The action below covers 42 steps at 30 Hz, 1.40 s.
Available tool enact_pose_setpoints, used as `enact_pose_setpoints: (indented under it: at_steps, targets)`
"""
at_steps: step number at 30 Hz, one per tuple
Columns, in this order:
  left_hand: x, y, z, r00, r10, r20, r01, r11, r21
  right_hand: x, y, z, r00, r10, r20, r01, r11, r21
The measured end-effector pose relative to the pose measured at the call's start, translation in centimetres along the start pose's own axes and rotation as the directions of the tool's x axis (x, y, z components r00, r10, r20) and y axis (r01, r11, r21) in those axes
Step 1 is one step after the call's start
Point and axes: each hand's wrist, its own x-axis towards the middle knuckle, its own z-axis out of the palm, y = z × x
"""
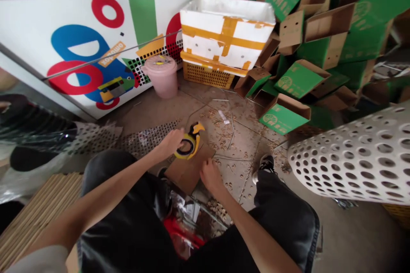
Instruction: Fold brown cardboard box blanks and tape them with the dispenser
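A: What did the left hand [171, 143] have hold of?

B: It was closed around a yellow-and-black packing tape dispenser [191, 141], with the fingers curled at the roll's near side. The dispenser sat at the far corner of a flat piece of corrugated cardboard [188, 170], though I couldn't tell whether it touched.

A: And the right hand [209, 175]?

B: It was curled at the cardboard's right edge. Whether it was pinching the edge or only resting there, I couldn't tell.

A: How would those two have handled?

B: I'd judge the dispenser light, stiff and hard-shelled, best held by its yellow handle. The cardboard looked light and fairly stiff, but likely to bend if lifted by one corner, so two opposite edges seemed the better hold.

A: What lay around them?

B: The cardboard lay on a dusty concrete floor [235, 149] scattered with shell-like debris, just beyond the person's knees in black shorts [288, 213]. Farther off stood a pink bucket [162, 76] and a taped white foam box [227, 30] on a yellow plastic crate [208, 76]. Green-printed cardboard boxes [283, 115] lay heaped to the right.
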Motion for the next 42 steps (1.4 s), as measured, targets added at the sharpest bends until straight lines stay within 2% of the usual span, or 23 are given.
enact_pose_setpoints:
  at_steps: [2, 4, 7, 9, 12, 16, 19, 23, 27, 31, 35, 36, 38, 40, 42]
  targets:
    - [0.5, -1.0, -2.0, 0.992, -0.11, -0.063, 0.109, 0.994, -0.017, -0.8, -2.2, 1.4, 0.987, -0.16, 0.01, 0.16, 0.987, -0.021]
    - [0.9, -1.9, -3.7, 0.975, -0.185, -0.12, 0.177, 0.981, -0.078, -1.5, -4.3, 3.4, 0.949, -0.315, 0.01, 0.315, 0.948, -0.053]
    - [0.9, -3.3, -5.9, 0.942, -0.279, -0.187, 0.255, 0.956, -0.142, -2.0, -6.0, 5.9, 0.926, -0.375, 0.031, 0.375, 0.915, -0.147]
    - [0.6, -4.1, -7.0, 0.916, -0.333, -0.222, 0.304, 0.94, -0.154, -1.6, -5.9, 6.1, 0.938, -0.342, 0.051, 0.345, 0.919, -0.188]
    - [0.0, -4.6, -8.1, 0.887, -0.379, -0.264, 0.346, 0.924, -0.164, -0.3, -3.9, 4.5, 0.951, -0.309, -0.003, 0.303, 0.935, -0.184]
    - [-0.2, -4.6, -8.6, 0.895, -0.395, -0.208, 0.352, 0.91, -0.218, 2.0, -0.1, 1.3, 0.951, -0.26, -0.167, 0.235, 0.96, -0.155]
    - [0.0, -4.7, -8.8, 0.896, -0.403, -0.185, 0.35, 0.898, -0.266, 4.1, 1.3, -0.4, 0.94, -0.191, -0.283, 0.163, 0.979, -0.121]
    - [0.1, -5.1, -9.0, 0.866, -0.458, -0.202, 0.382, 0.865, -0.324, 7.1, 1.1, -1.2, 0.939, -0.058, -0.339, 0.065, 0.998, 0.009]
    - [0.2, -5.6, -9.0, 0.86, -0.49, -0.142, 0.401, 0.822, -0.405, 9.3, 0.4, -1.5, 0.926, 0.159, -0.343, -0.116, 0.983, 0.144]
    - [0.5, -5.8, -8.8, 0.864, -0.481, -0.147, 0.389, 0.824, -0.413, 10.0, 0.2, -2.0, 0.908, 0.207, -0.364, -0.167, 0.976, 0.138]
    - [0.5, -5.8, -8.6, 0.87, -0.472, -0.143, 0.382, 0.829, -0.409, 9.2, -0.1, -1.8, 0.798, 0.294, -0.526, -0.293, 0.952, 0.087]
    - [0.5, -5.7, -8.6, 0.873, -0.468, -0.138, 0.38, 0.83, -0.409, 8.8, -0.2, -1.4, 0.784, 0.302, -0.542, -0.312, 0.947, 0.077]
    - [0.5, -5.7, -8.5, 0.88, -0.457, -0.132, 0.372, 0.834, -0.407, 8.2, -0.7, -0.4, 0.796, 0.259, -0.547, -0.293, 0.956, 0.025]
    - [0.5, -5.6, -8.4, 0.886, -0.443, -0.135, 0.36, 0.843, -0.399, 7.6, -1.3, 1.0, 0.82, 0.161, -0.548, -0.244, 0.966, -0.081]
    - [0.6, -5.5, -8.4, 0.89, -0.432, -0.144, 0.35, 0.852, -0.391, 7.0, -2.1, 2.6, 0.864, 0.09, -0.496, -0.215, 0.956, -0.202]
